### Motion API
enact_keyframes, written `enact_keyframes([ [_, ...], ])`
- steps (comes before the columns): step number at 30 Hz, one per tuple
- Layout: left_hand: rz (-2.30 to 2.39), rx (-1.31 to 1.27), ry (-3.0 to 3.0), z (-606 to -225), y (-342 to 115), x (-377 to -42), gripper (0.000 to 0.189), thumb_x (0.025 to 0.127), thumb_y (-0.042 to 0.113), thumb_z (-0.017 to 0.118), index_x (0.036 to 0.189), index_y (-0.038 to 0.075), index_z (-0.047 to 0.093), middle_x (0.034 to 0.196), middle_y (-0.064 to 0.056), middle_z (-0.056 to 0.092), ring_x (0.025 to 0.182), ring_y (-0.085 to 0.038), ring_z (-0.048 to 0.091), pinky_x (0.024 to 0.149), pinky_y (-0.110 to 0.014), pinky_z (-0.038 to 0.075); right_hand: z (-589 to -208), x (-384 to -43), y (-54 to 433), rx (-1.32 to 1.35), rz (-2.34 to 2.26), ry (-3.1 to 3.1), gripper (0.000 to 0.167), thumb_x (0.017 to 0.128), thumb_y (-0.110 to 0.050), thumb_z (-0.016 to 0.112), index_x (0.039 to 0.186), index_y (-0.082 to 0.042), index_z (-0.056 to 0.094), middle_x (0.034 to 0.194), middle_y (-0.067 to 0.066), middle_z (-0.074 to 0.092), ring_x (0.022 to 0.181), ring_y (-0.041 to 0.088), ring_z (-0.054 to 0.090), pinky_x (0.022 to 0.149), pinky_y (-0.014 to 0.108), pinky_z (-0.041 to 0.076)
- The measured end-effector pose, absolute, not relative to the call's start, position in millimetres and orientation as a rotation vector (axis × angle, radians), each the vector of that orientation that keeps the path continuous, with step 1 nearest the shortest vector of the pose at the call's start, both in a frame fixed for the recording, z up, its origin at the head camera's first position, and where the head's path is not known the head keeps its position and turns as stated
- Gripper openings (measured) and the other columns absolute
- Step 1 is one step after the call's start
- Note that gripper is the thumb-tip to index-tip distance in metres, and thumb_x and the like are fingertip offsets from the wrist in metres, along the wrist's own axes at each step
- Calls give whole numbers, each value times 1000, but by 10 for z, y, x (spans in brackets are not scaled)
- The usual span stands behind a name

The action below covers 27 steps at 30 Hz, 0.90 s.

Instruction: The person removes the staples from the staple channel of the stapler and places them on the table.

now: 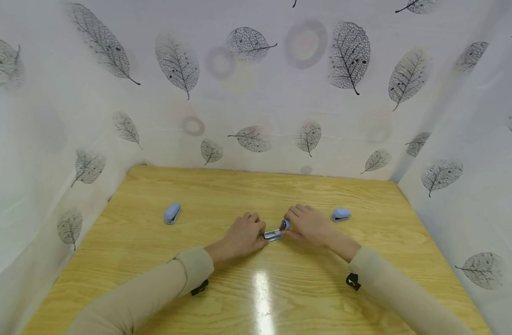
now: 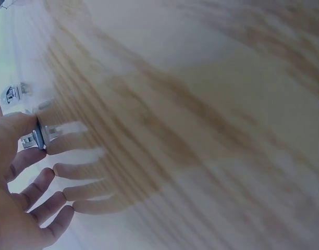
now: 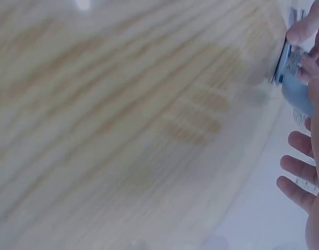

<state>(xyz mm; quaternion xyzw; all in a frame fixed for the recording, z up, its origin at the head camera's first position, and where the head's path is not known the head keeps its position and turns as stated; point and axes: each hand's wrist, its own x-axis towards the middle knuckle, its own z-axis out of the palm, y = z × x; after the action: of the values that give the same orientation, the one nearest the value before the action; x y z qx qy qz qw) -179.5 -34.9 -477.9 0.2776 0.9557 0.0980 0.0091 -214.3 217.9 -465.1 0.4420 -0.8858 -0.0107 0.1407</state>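
A small stapler lies in the middle of the table with its blue top swung up at the right end, baring the metal tray. My left hand pinches the tray's left end between thumb and index finger; its other fingers spread out in the left wrist view, near the tabletop. At the opposite end, my right hand holds the raised blue top. The right wrist view shows that top between thumb and forefinger, partly covered by them, with the remaining fingers extended.
One closed blue stapler sits on the left side of the wooden table, and another lies right of my right hand. Leaf-printed white sheeting stands along the table's back and sides.
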Motion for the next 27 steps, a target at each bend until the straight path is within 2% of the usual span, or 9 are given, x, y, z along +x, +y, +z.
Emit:
enact_keyframes([
  [7, 299, 834, 2992, -4777, -324, -1786, 31, 94, 49, 77, 95, 18, 70, 104, -2, 64, 93, -18, 54, 82, -35, 50, -4672, -2230, 2305, 1247, -93, -2595, 43, 96, -55, 70, 113, -15, 68, 104, -1, 69, 97, 19, 65, 87, 38, 60],
  [14, 286, 822, 3026, -4788, -279, -1766, 31, 94, 49, 76, 91, 18, 69, 102, -2, 64, 91, -17, 55, 78, -34, 51, -4734, -2293, 2372, 1221, -83, -2561, 45, 94, -56, 73, 109, -13, 69, 101, 1, 68, 92, 20, 64, 83, 38, 59],
  [20, 234, 808, 3066, -4786, -245, -1741, 35, 96, 51, 74, 90, 17, 69, 99, -4, 66, 88, -19, 57, 75, -34, 53, -4672, -2245, 2321, 1088, -24, -2576, 46, 93, -52, 77, 116, -13, 72, 109, 4, 71, 98, 23, 68, 82, 39, 61],
  [24, 183, 786, 3089, -4780, -231, -1736, 36, 96, 53, 73, 88, 17, 69, 99, -5, 67, 88, -20, 59, 74, -34, 54, -4592, -2103, 2207, 1001, 158, -2625, 38, 93, -43, 80, 115, -12, 73, 106, 5, 73, 93, 22, 70, 70, 35, 60],
  [27, 172, 785, 3103, -4779, -226, -1735, 37, 95, 53, 74, 87, 17, 68, 97, -4, 66, 86, -19, 58, 71, -32, 52, -4553, -1978, 2122, 931, 376, -2699, 31, 93, -35, 81, 111, -10, 74, 102, 6, 74, 87, 21, 70, 62, 29, 55],
])
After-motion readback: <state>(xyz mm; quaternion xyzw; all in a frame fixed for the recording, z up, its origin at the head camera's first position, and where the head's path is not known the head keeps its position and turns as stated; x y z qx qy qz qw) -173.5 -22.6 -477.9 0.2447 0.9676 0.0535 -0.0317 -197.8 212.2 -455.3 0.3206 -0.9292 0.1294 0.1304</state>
